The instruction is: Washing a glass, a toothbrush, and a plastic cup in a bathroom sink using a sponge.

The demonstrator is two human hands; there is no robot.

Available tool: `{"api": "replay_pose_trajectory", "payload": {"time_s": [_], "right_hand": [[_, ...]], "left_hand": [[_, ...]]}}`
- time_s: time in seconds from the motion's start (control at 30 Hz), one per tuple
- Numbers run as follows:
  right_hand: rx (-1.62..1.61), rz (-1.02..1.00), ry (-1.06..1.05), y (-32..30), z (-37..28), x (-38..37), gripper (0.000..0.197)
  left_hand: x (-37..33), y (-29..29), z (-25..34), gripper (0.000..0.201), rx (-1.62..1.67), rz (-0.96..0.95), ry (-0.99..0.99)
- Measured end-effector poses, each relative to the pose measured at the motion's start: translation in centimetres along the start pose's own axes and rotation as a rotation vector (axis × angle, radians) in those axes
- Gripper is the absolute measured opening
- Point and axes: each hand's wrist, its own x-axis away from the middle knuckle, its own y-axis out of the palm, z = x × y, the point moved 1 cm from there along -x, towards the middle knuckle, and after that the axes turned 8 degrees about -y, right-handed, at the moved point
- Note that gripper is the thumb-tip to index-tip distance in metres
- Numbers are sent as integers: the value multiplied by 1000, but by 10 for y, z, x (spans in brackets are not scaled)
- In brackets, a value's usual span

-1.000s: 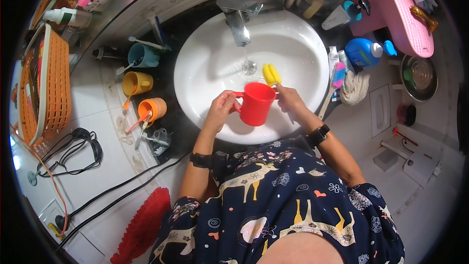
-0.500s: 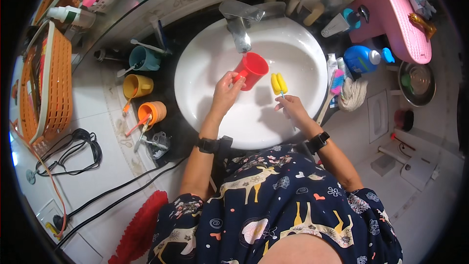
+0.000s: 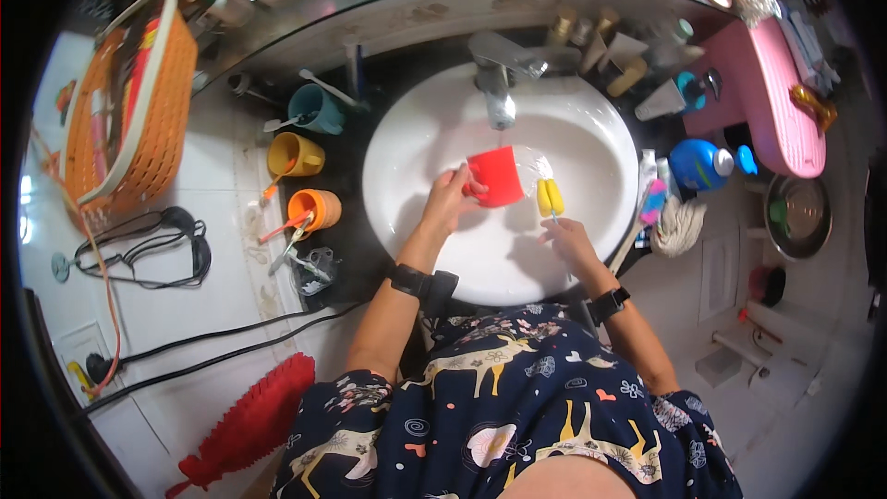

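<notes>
My left hand [image 3: 450, 203] is closed on the handle of a red plastic mug [image 3: 497, 176] over the white washbasin [image 3: 407, 222]. The mug is tipped over to the right, and water [image 3: 538, 164] spills from its mouth. Just below that water is the yellow foam head of a sponge brush [image 3: 551, 197]. Its thin bluish handle is pinched in the fingers of my right hand [image 3: 571, 242]. Behind the mug stands the metal tap [image 3: 500, 109], its spout above the basin.
Blue, yellow and orange cups [image 3: 316, 109] with toothbrushes line the basin's left side. On the right are a blue bottle [image 3: 698, 164], a scrub brush [image 3: 654, 201] and a pink container [image 3: 758, 92]. An orange basket [image 3: 129, 143] hangs at far left. Bottles crowd the back.
The red mug has tipped to the right and water now pours from it toward the yellow sponge. The whole view has shifted, showing more of the shelf at the back.
</notes>
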Motion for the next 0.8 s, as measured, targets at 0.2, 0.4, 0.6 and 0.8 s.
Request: {"api": "replay_pose_trajectory", "payload": {"time_s": [0.2,0.4,0.6,0.8], "right_hand": [[-15,9,13,-1,4,2,22],[41,7,56,-4,15,2,21],[16,17,35,4,9,2,23],[30,-15,16,5,16,0,24]], "left_hand": [[21,-19,-56,28,687,-148,-547],[70,-9,-79,26,683,-210,-658],[96,-23,-29,30,546,-247,-219],[58,-21,60,21,3,155,636]]}}
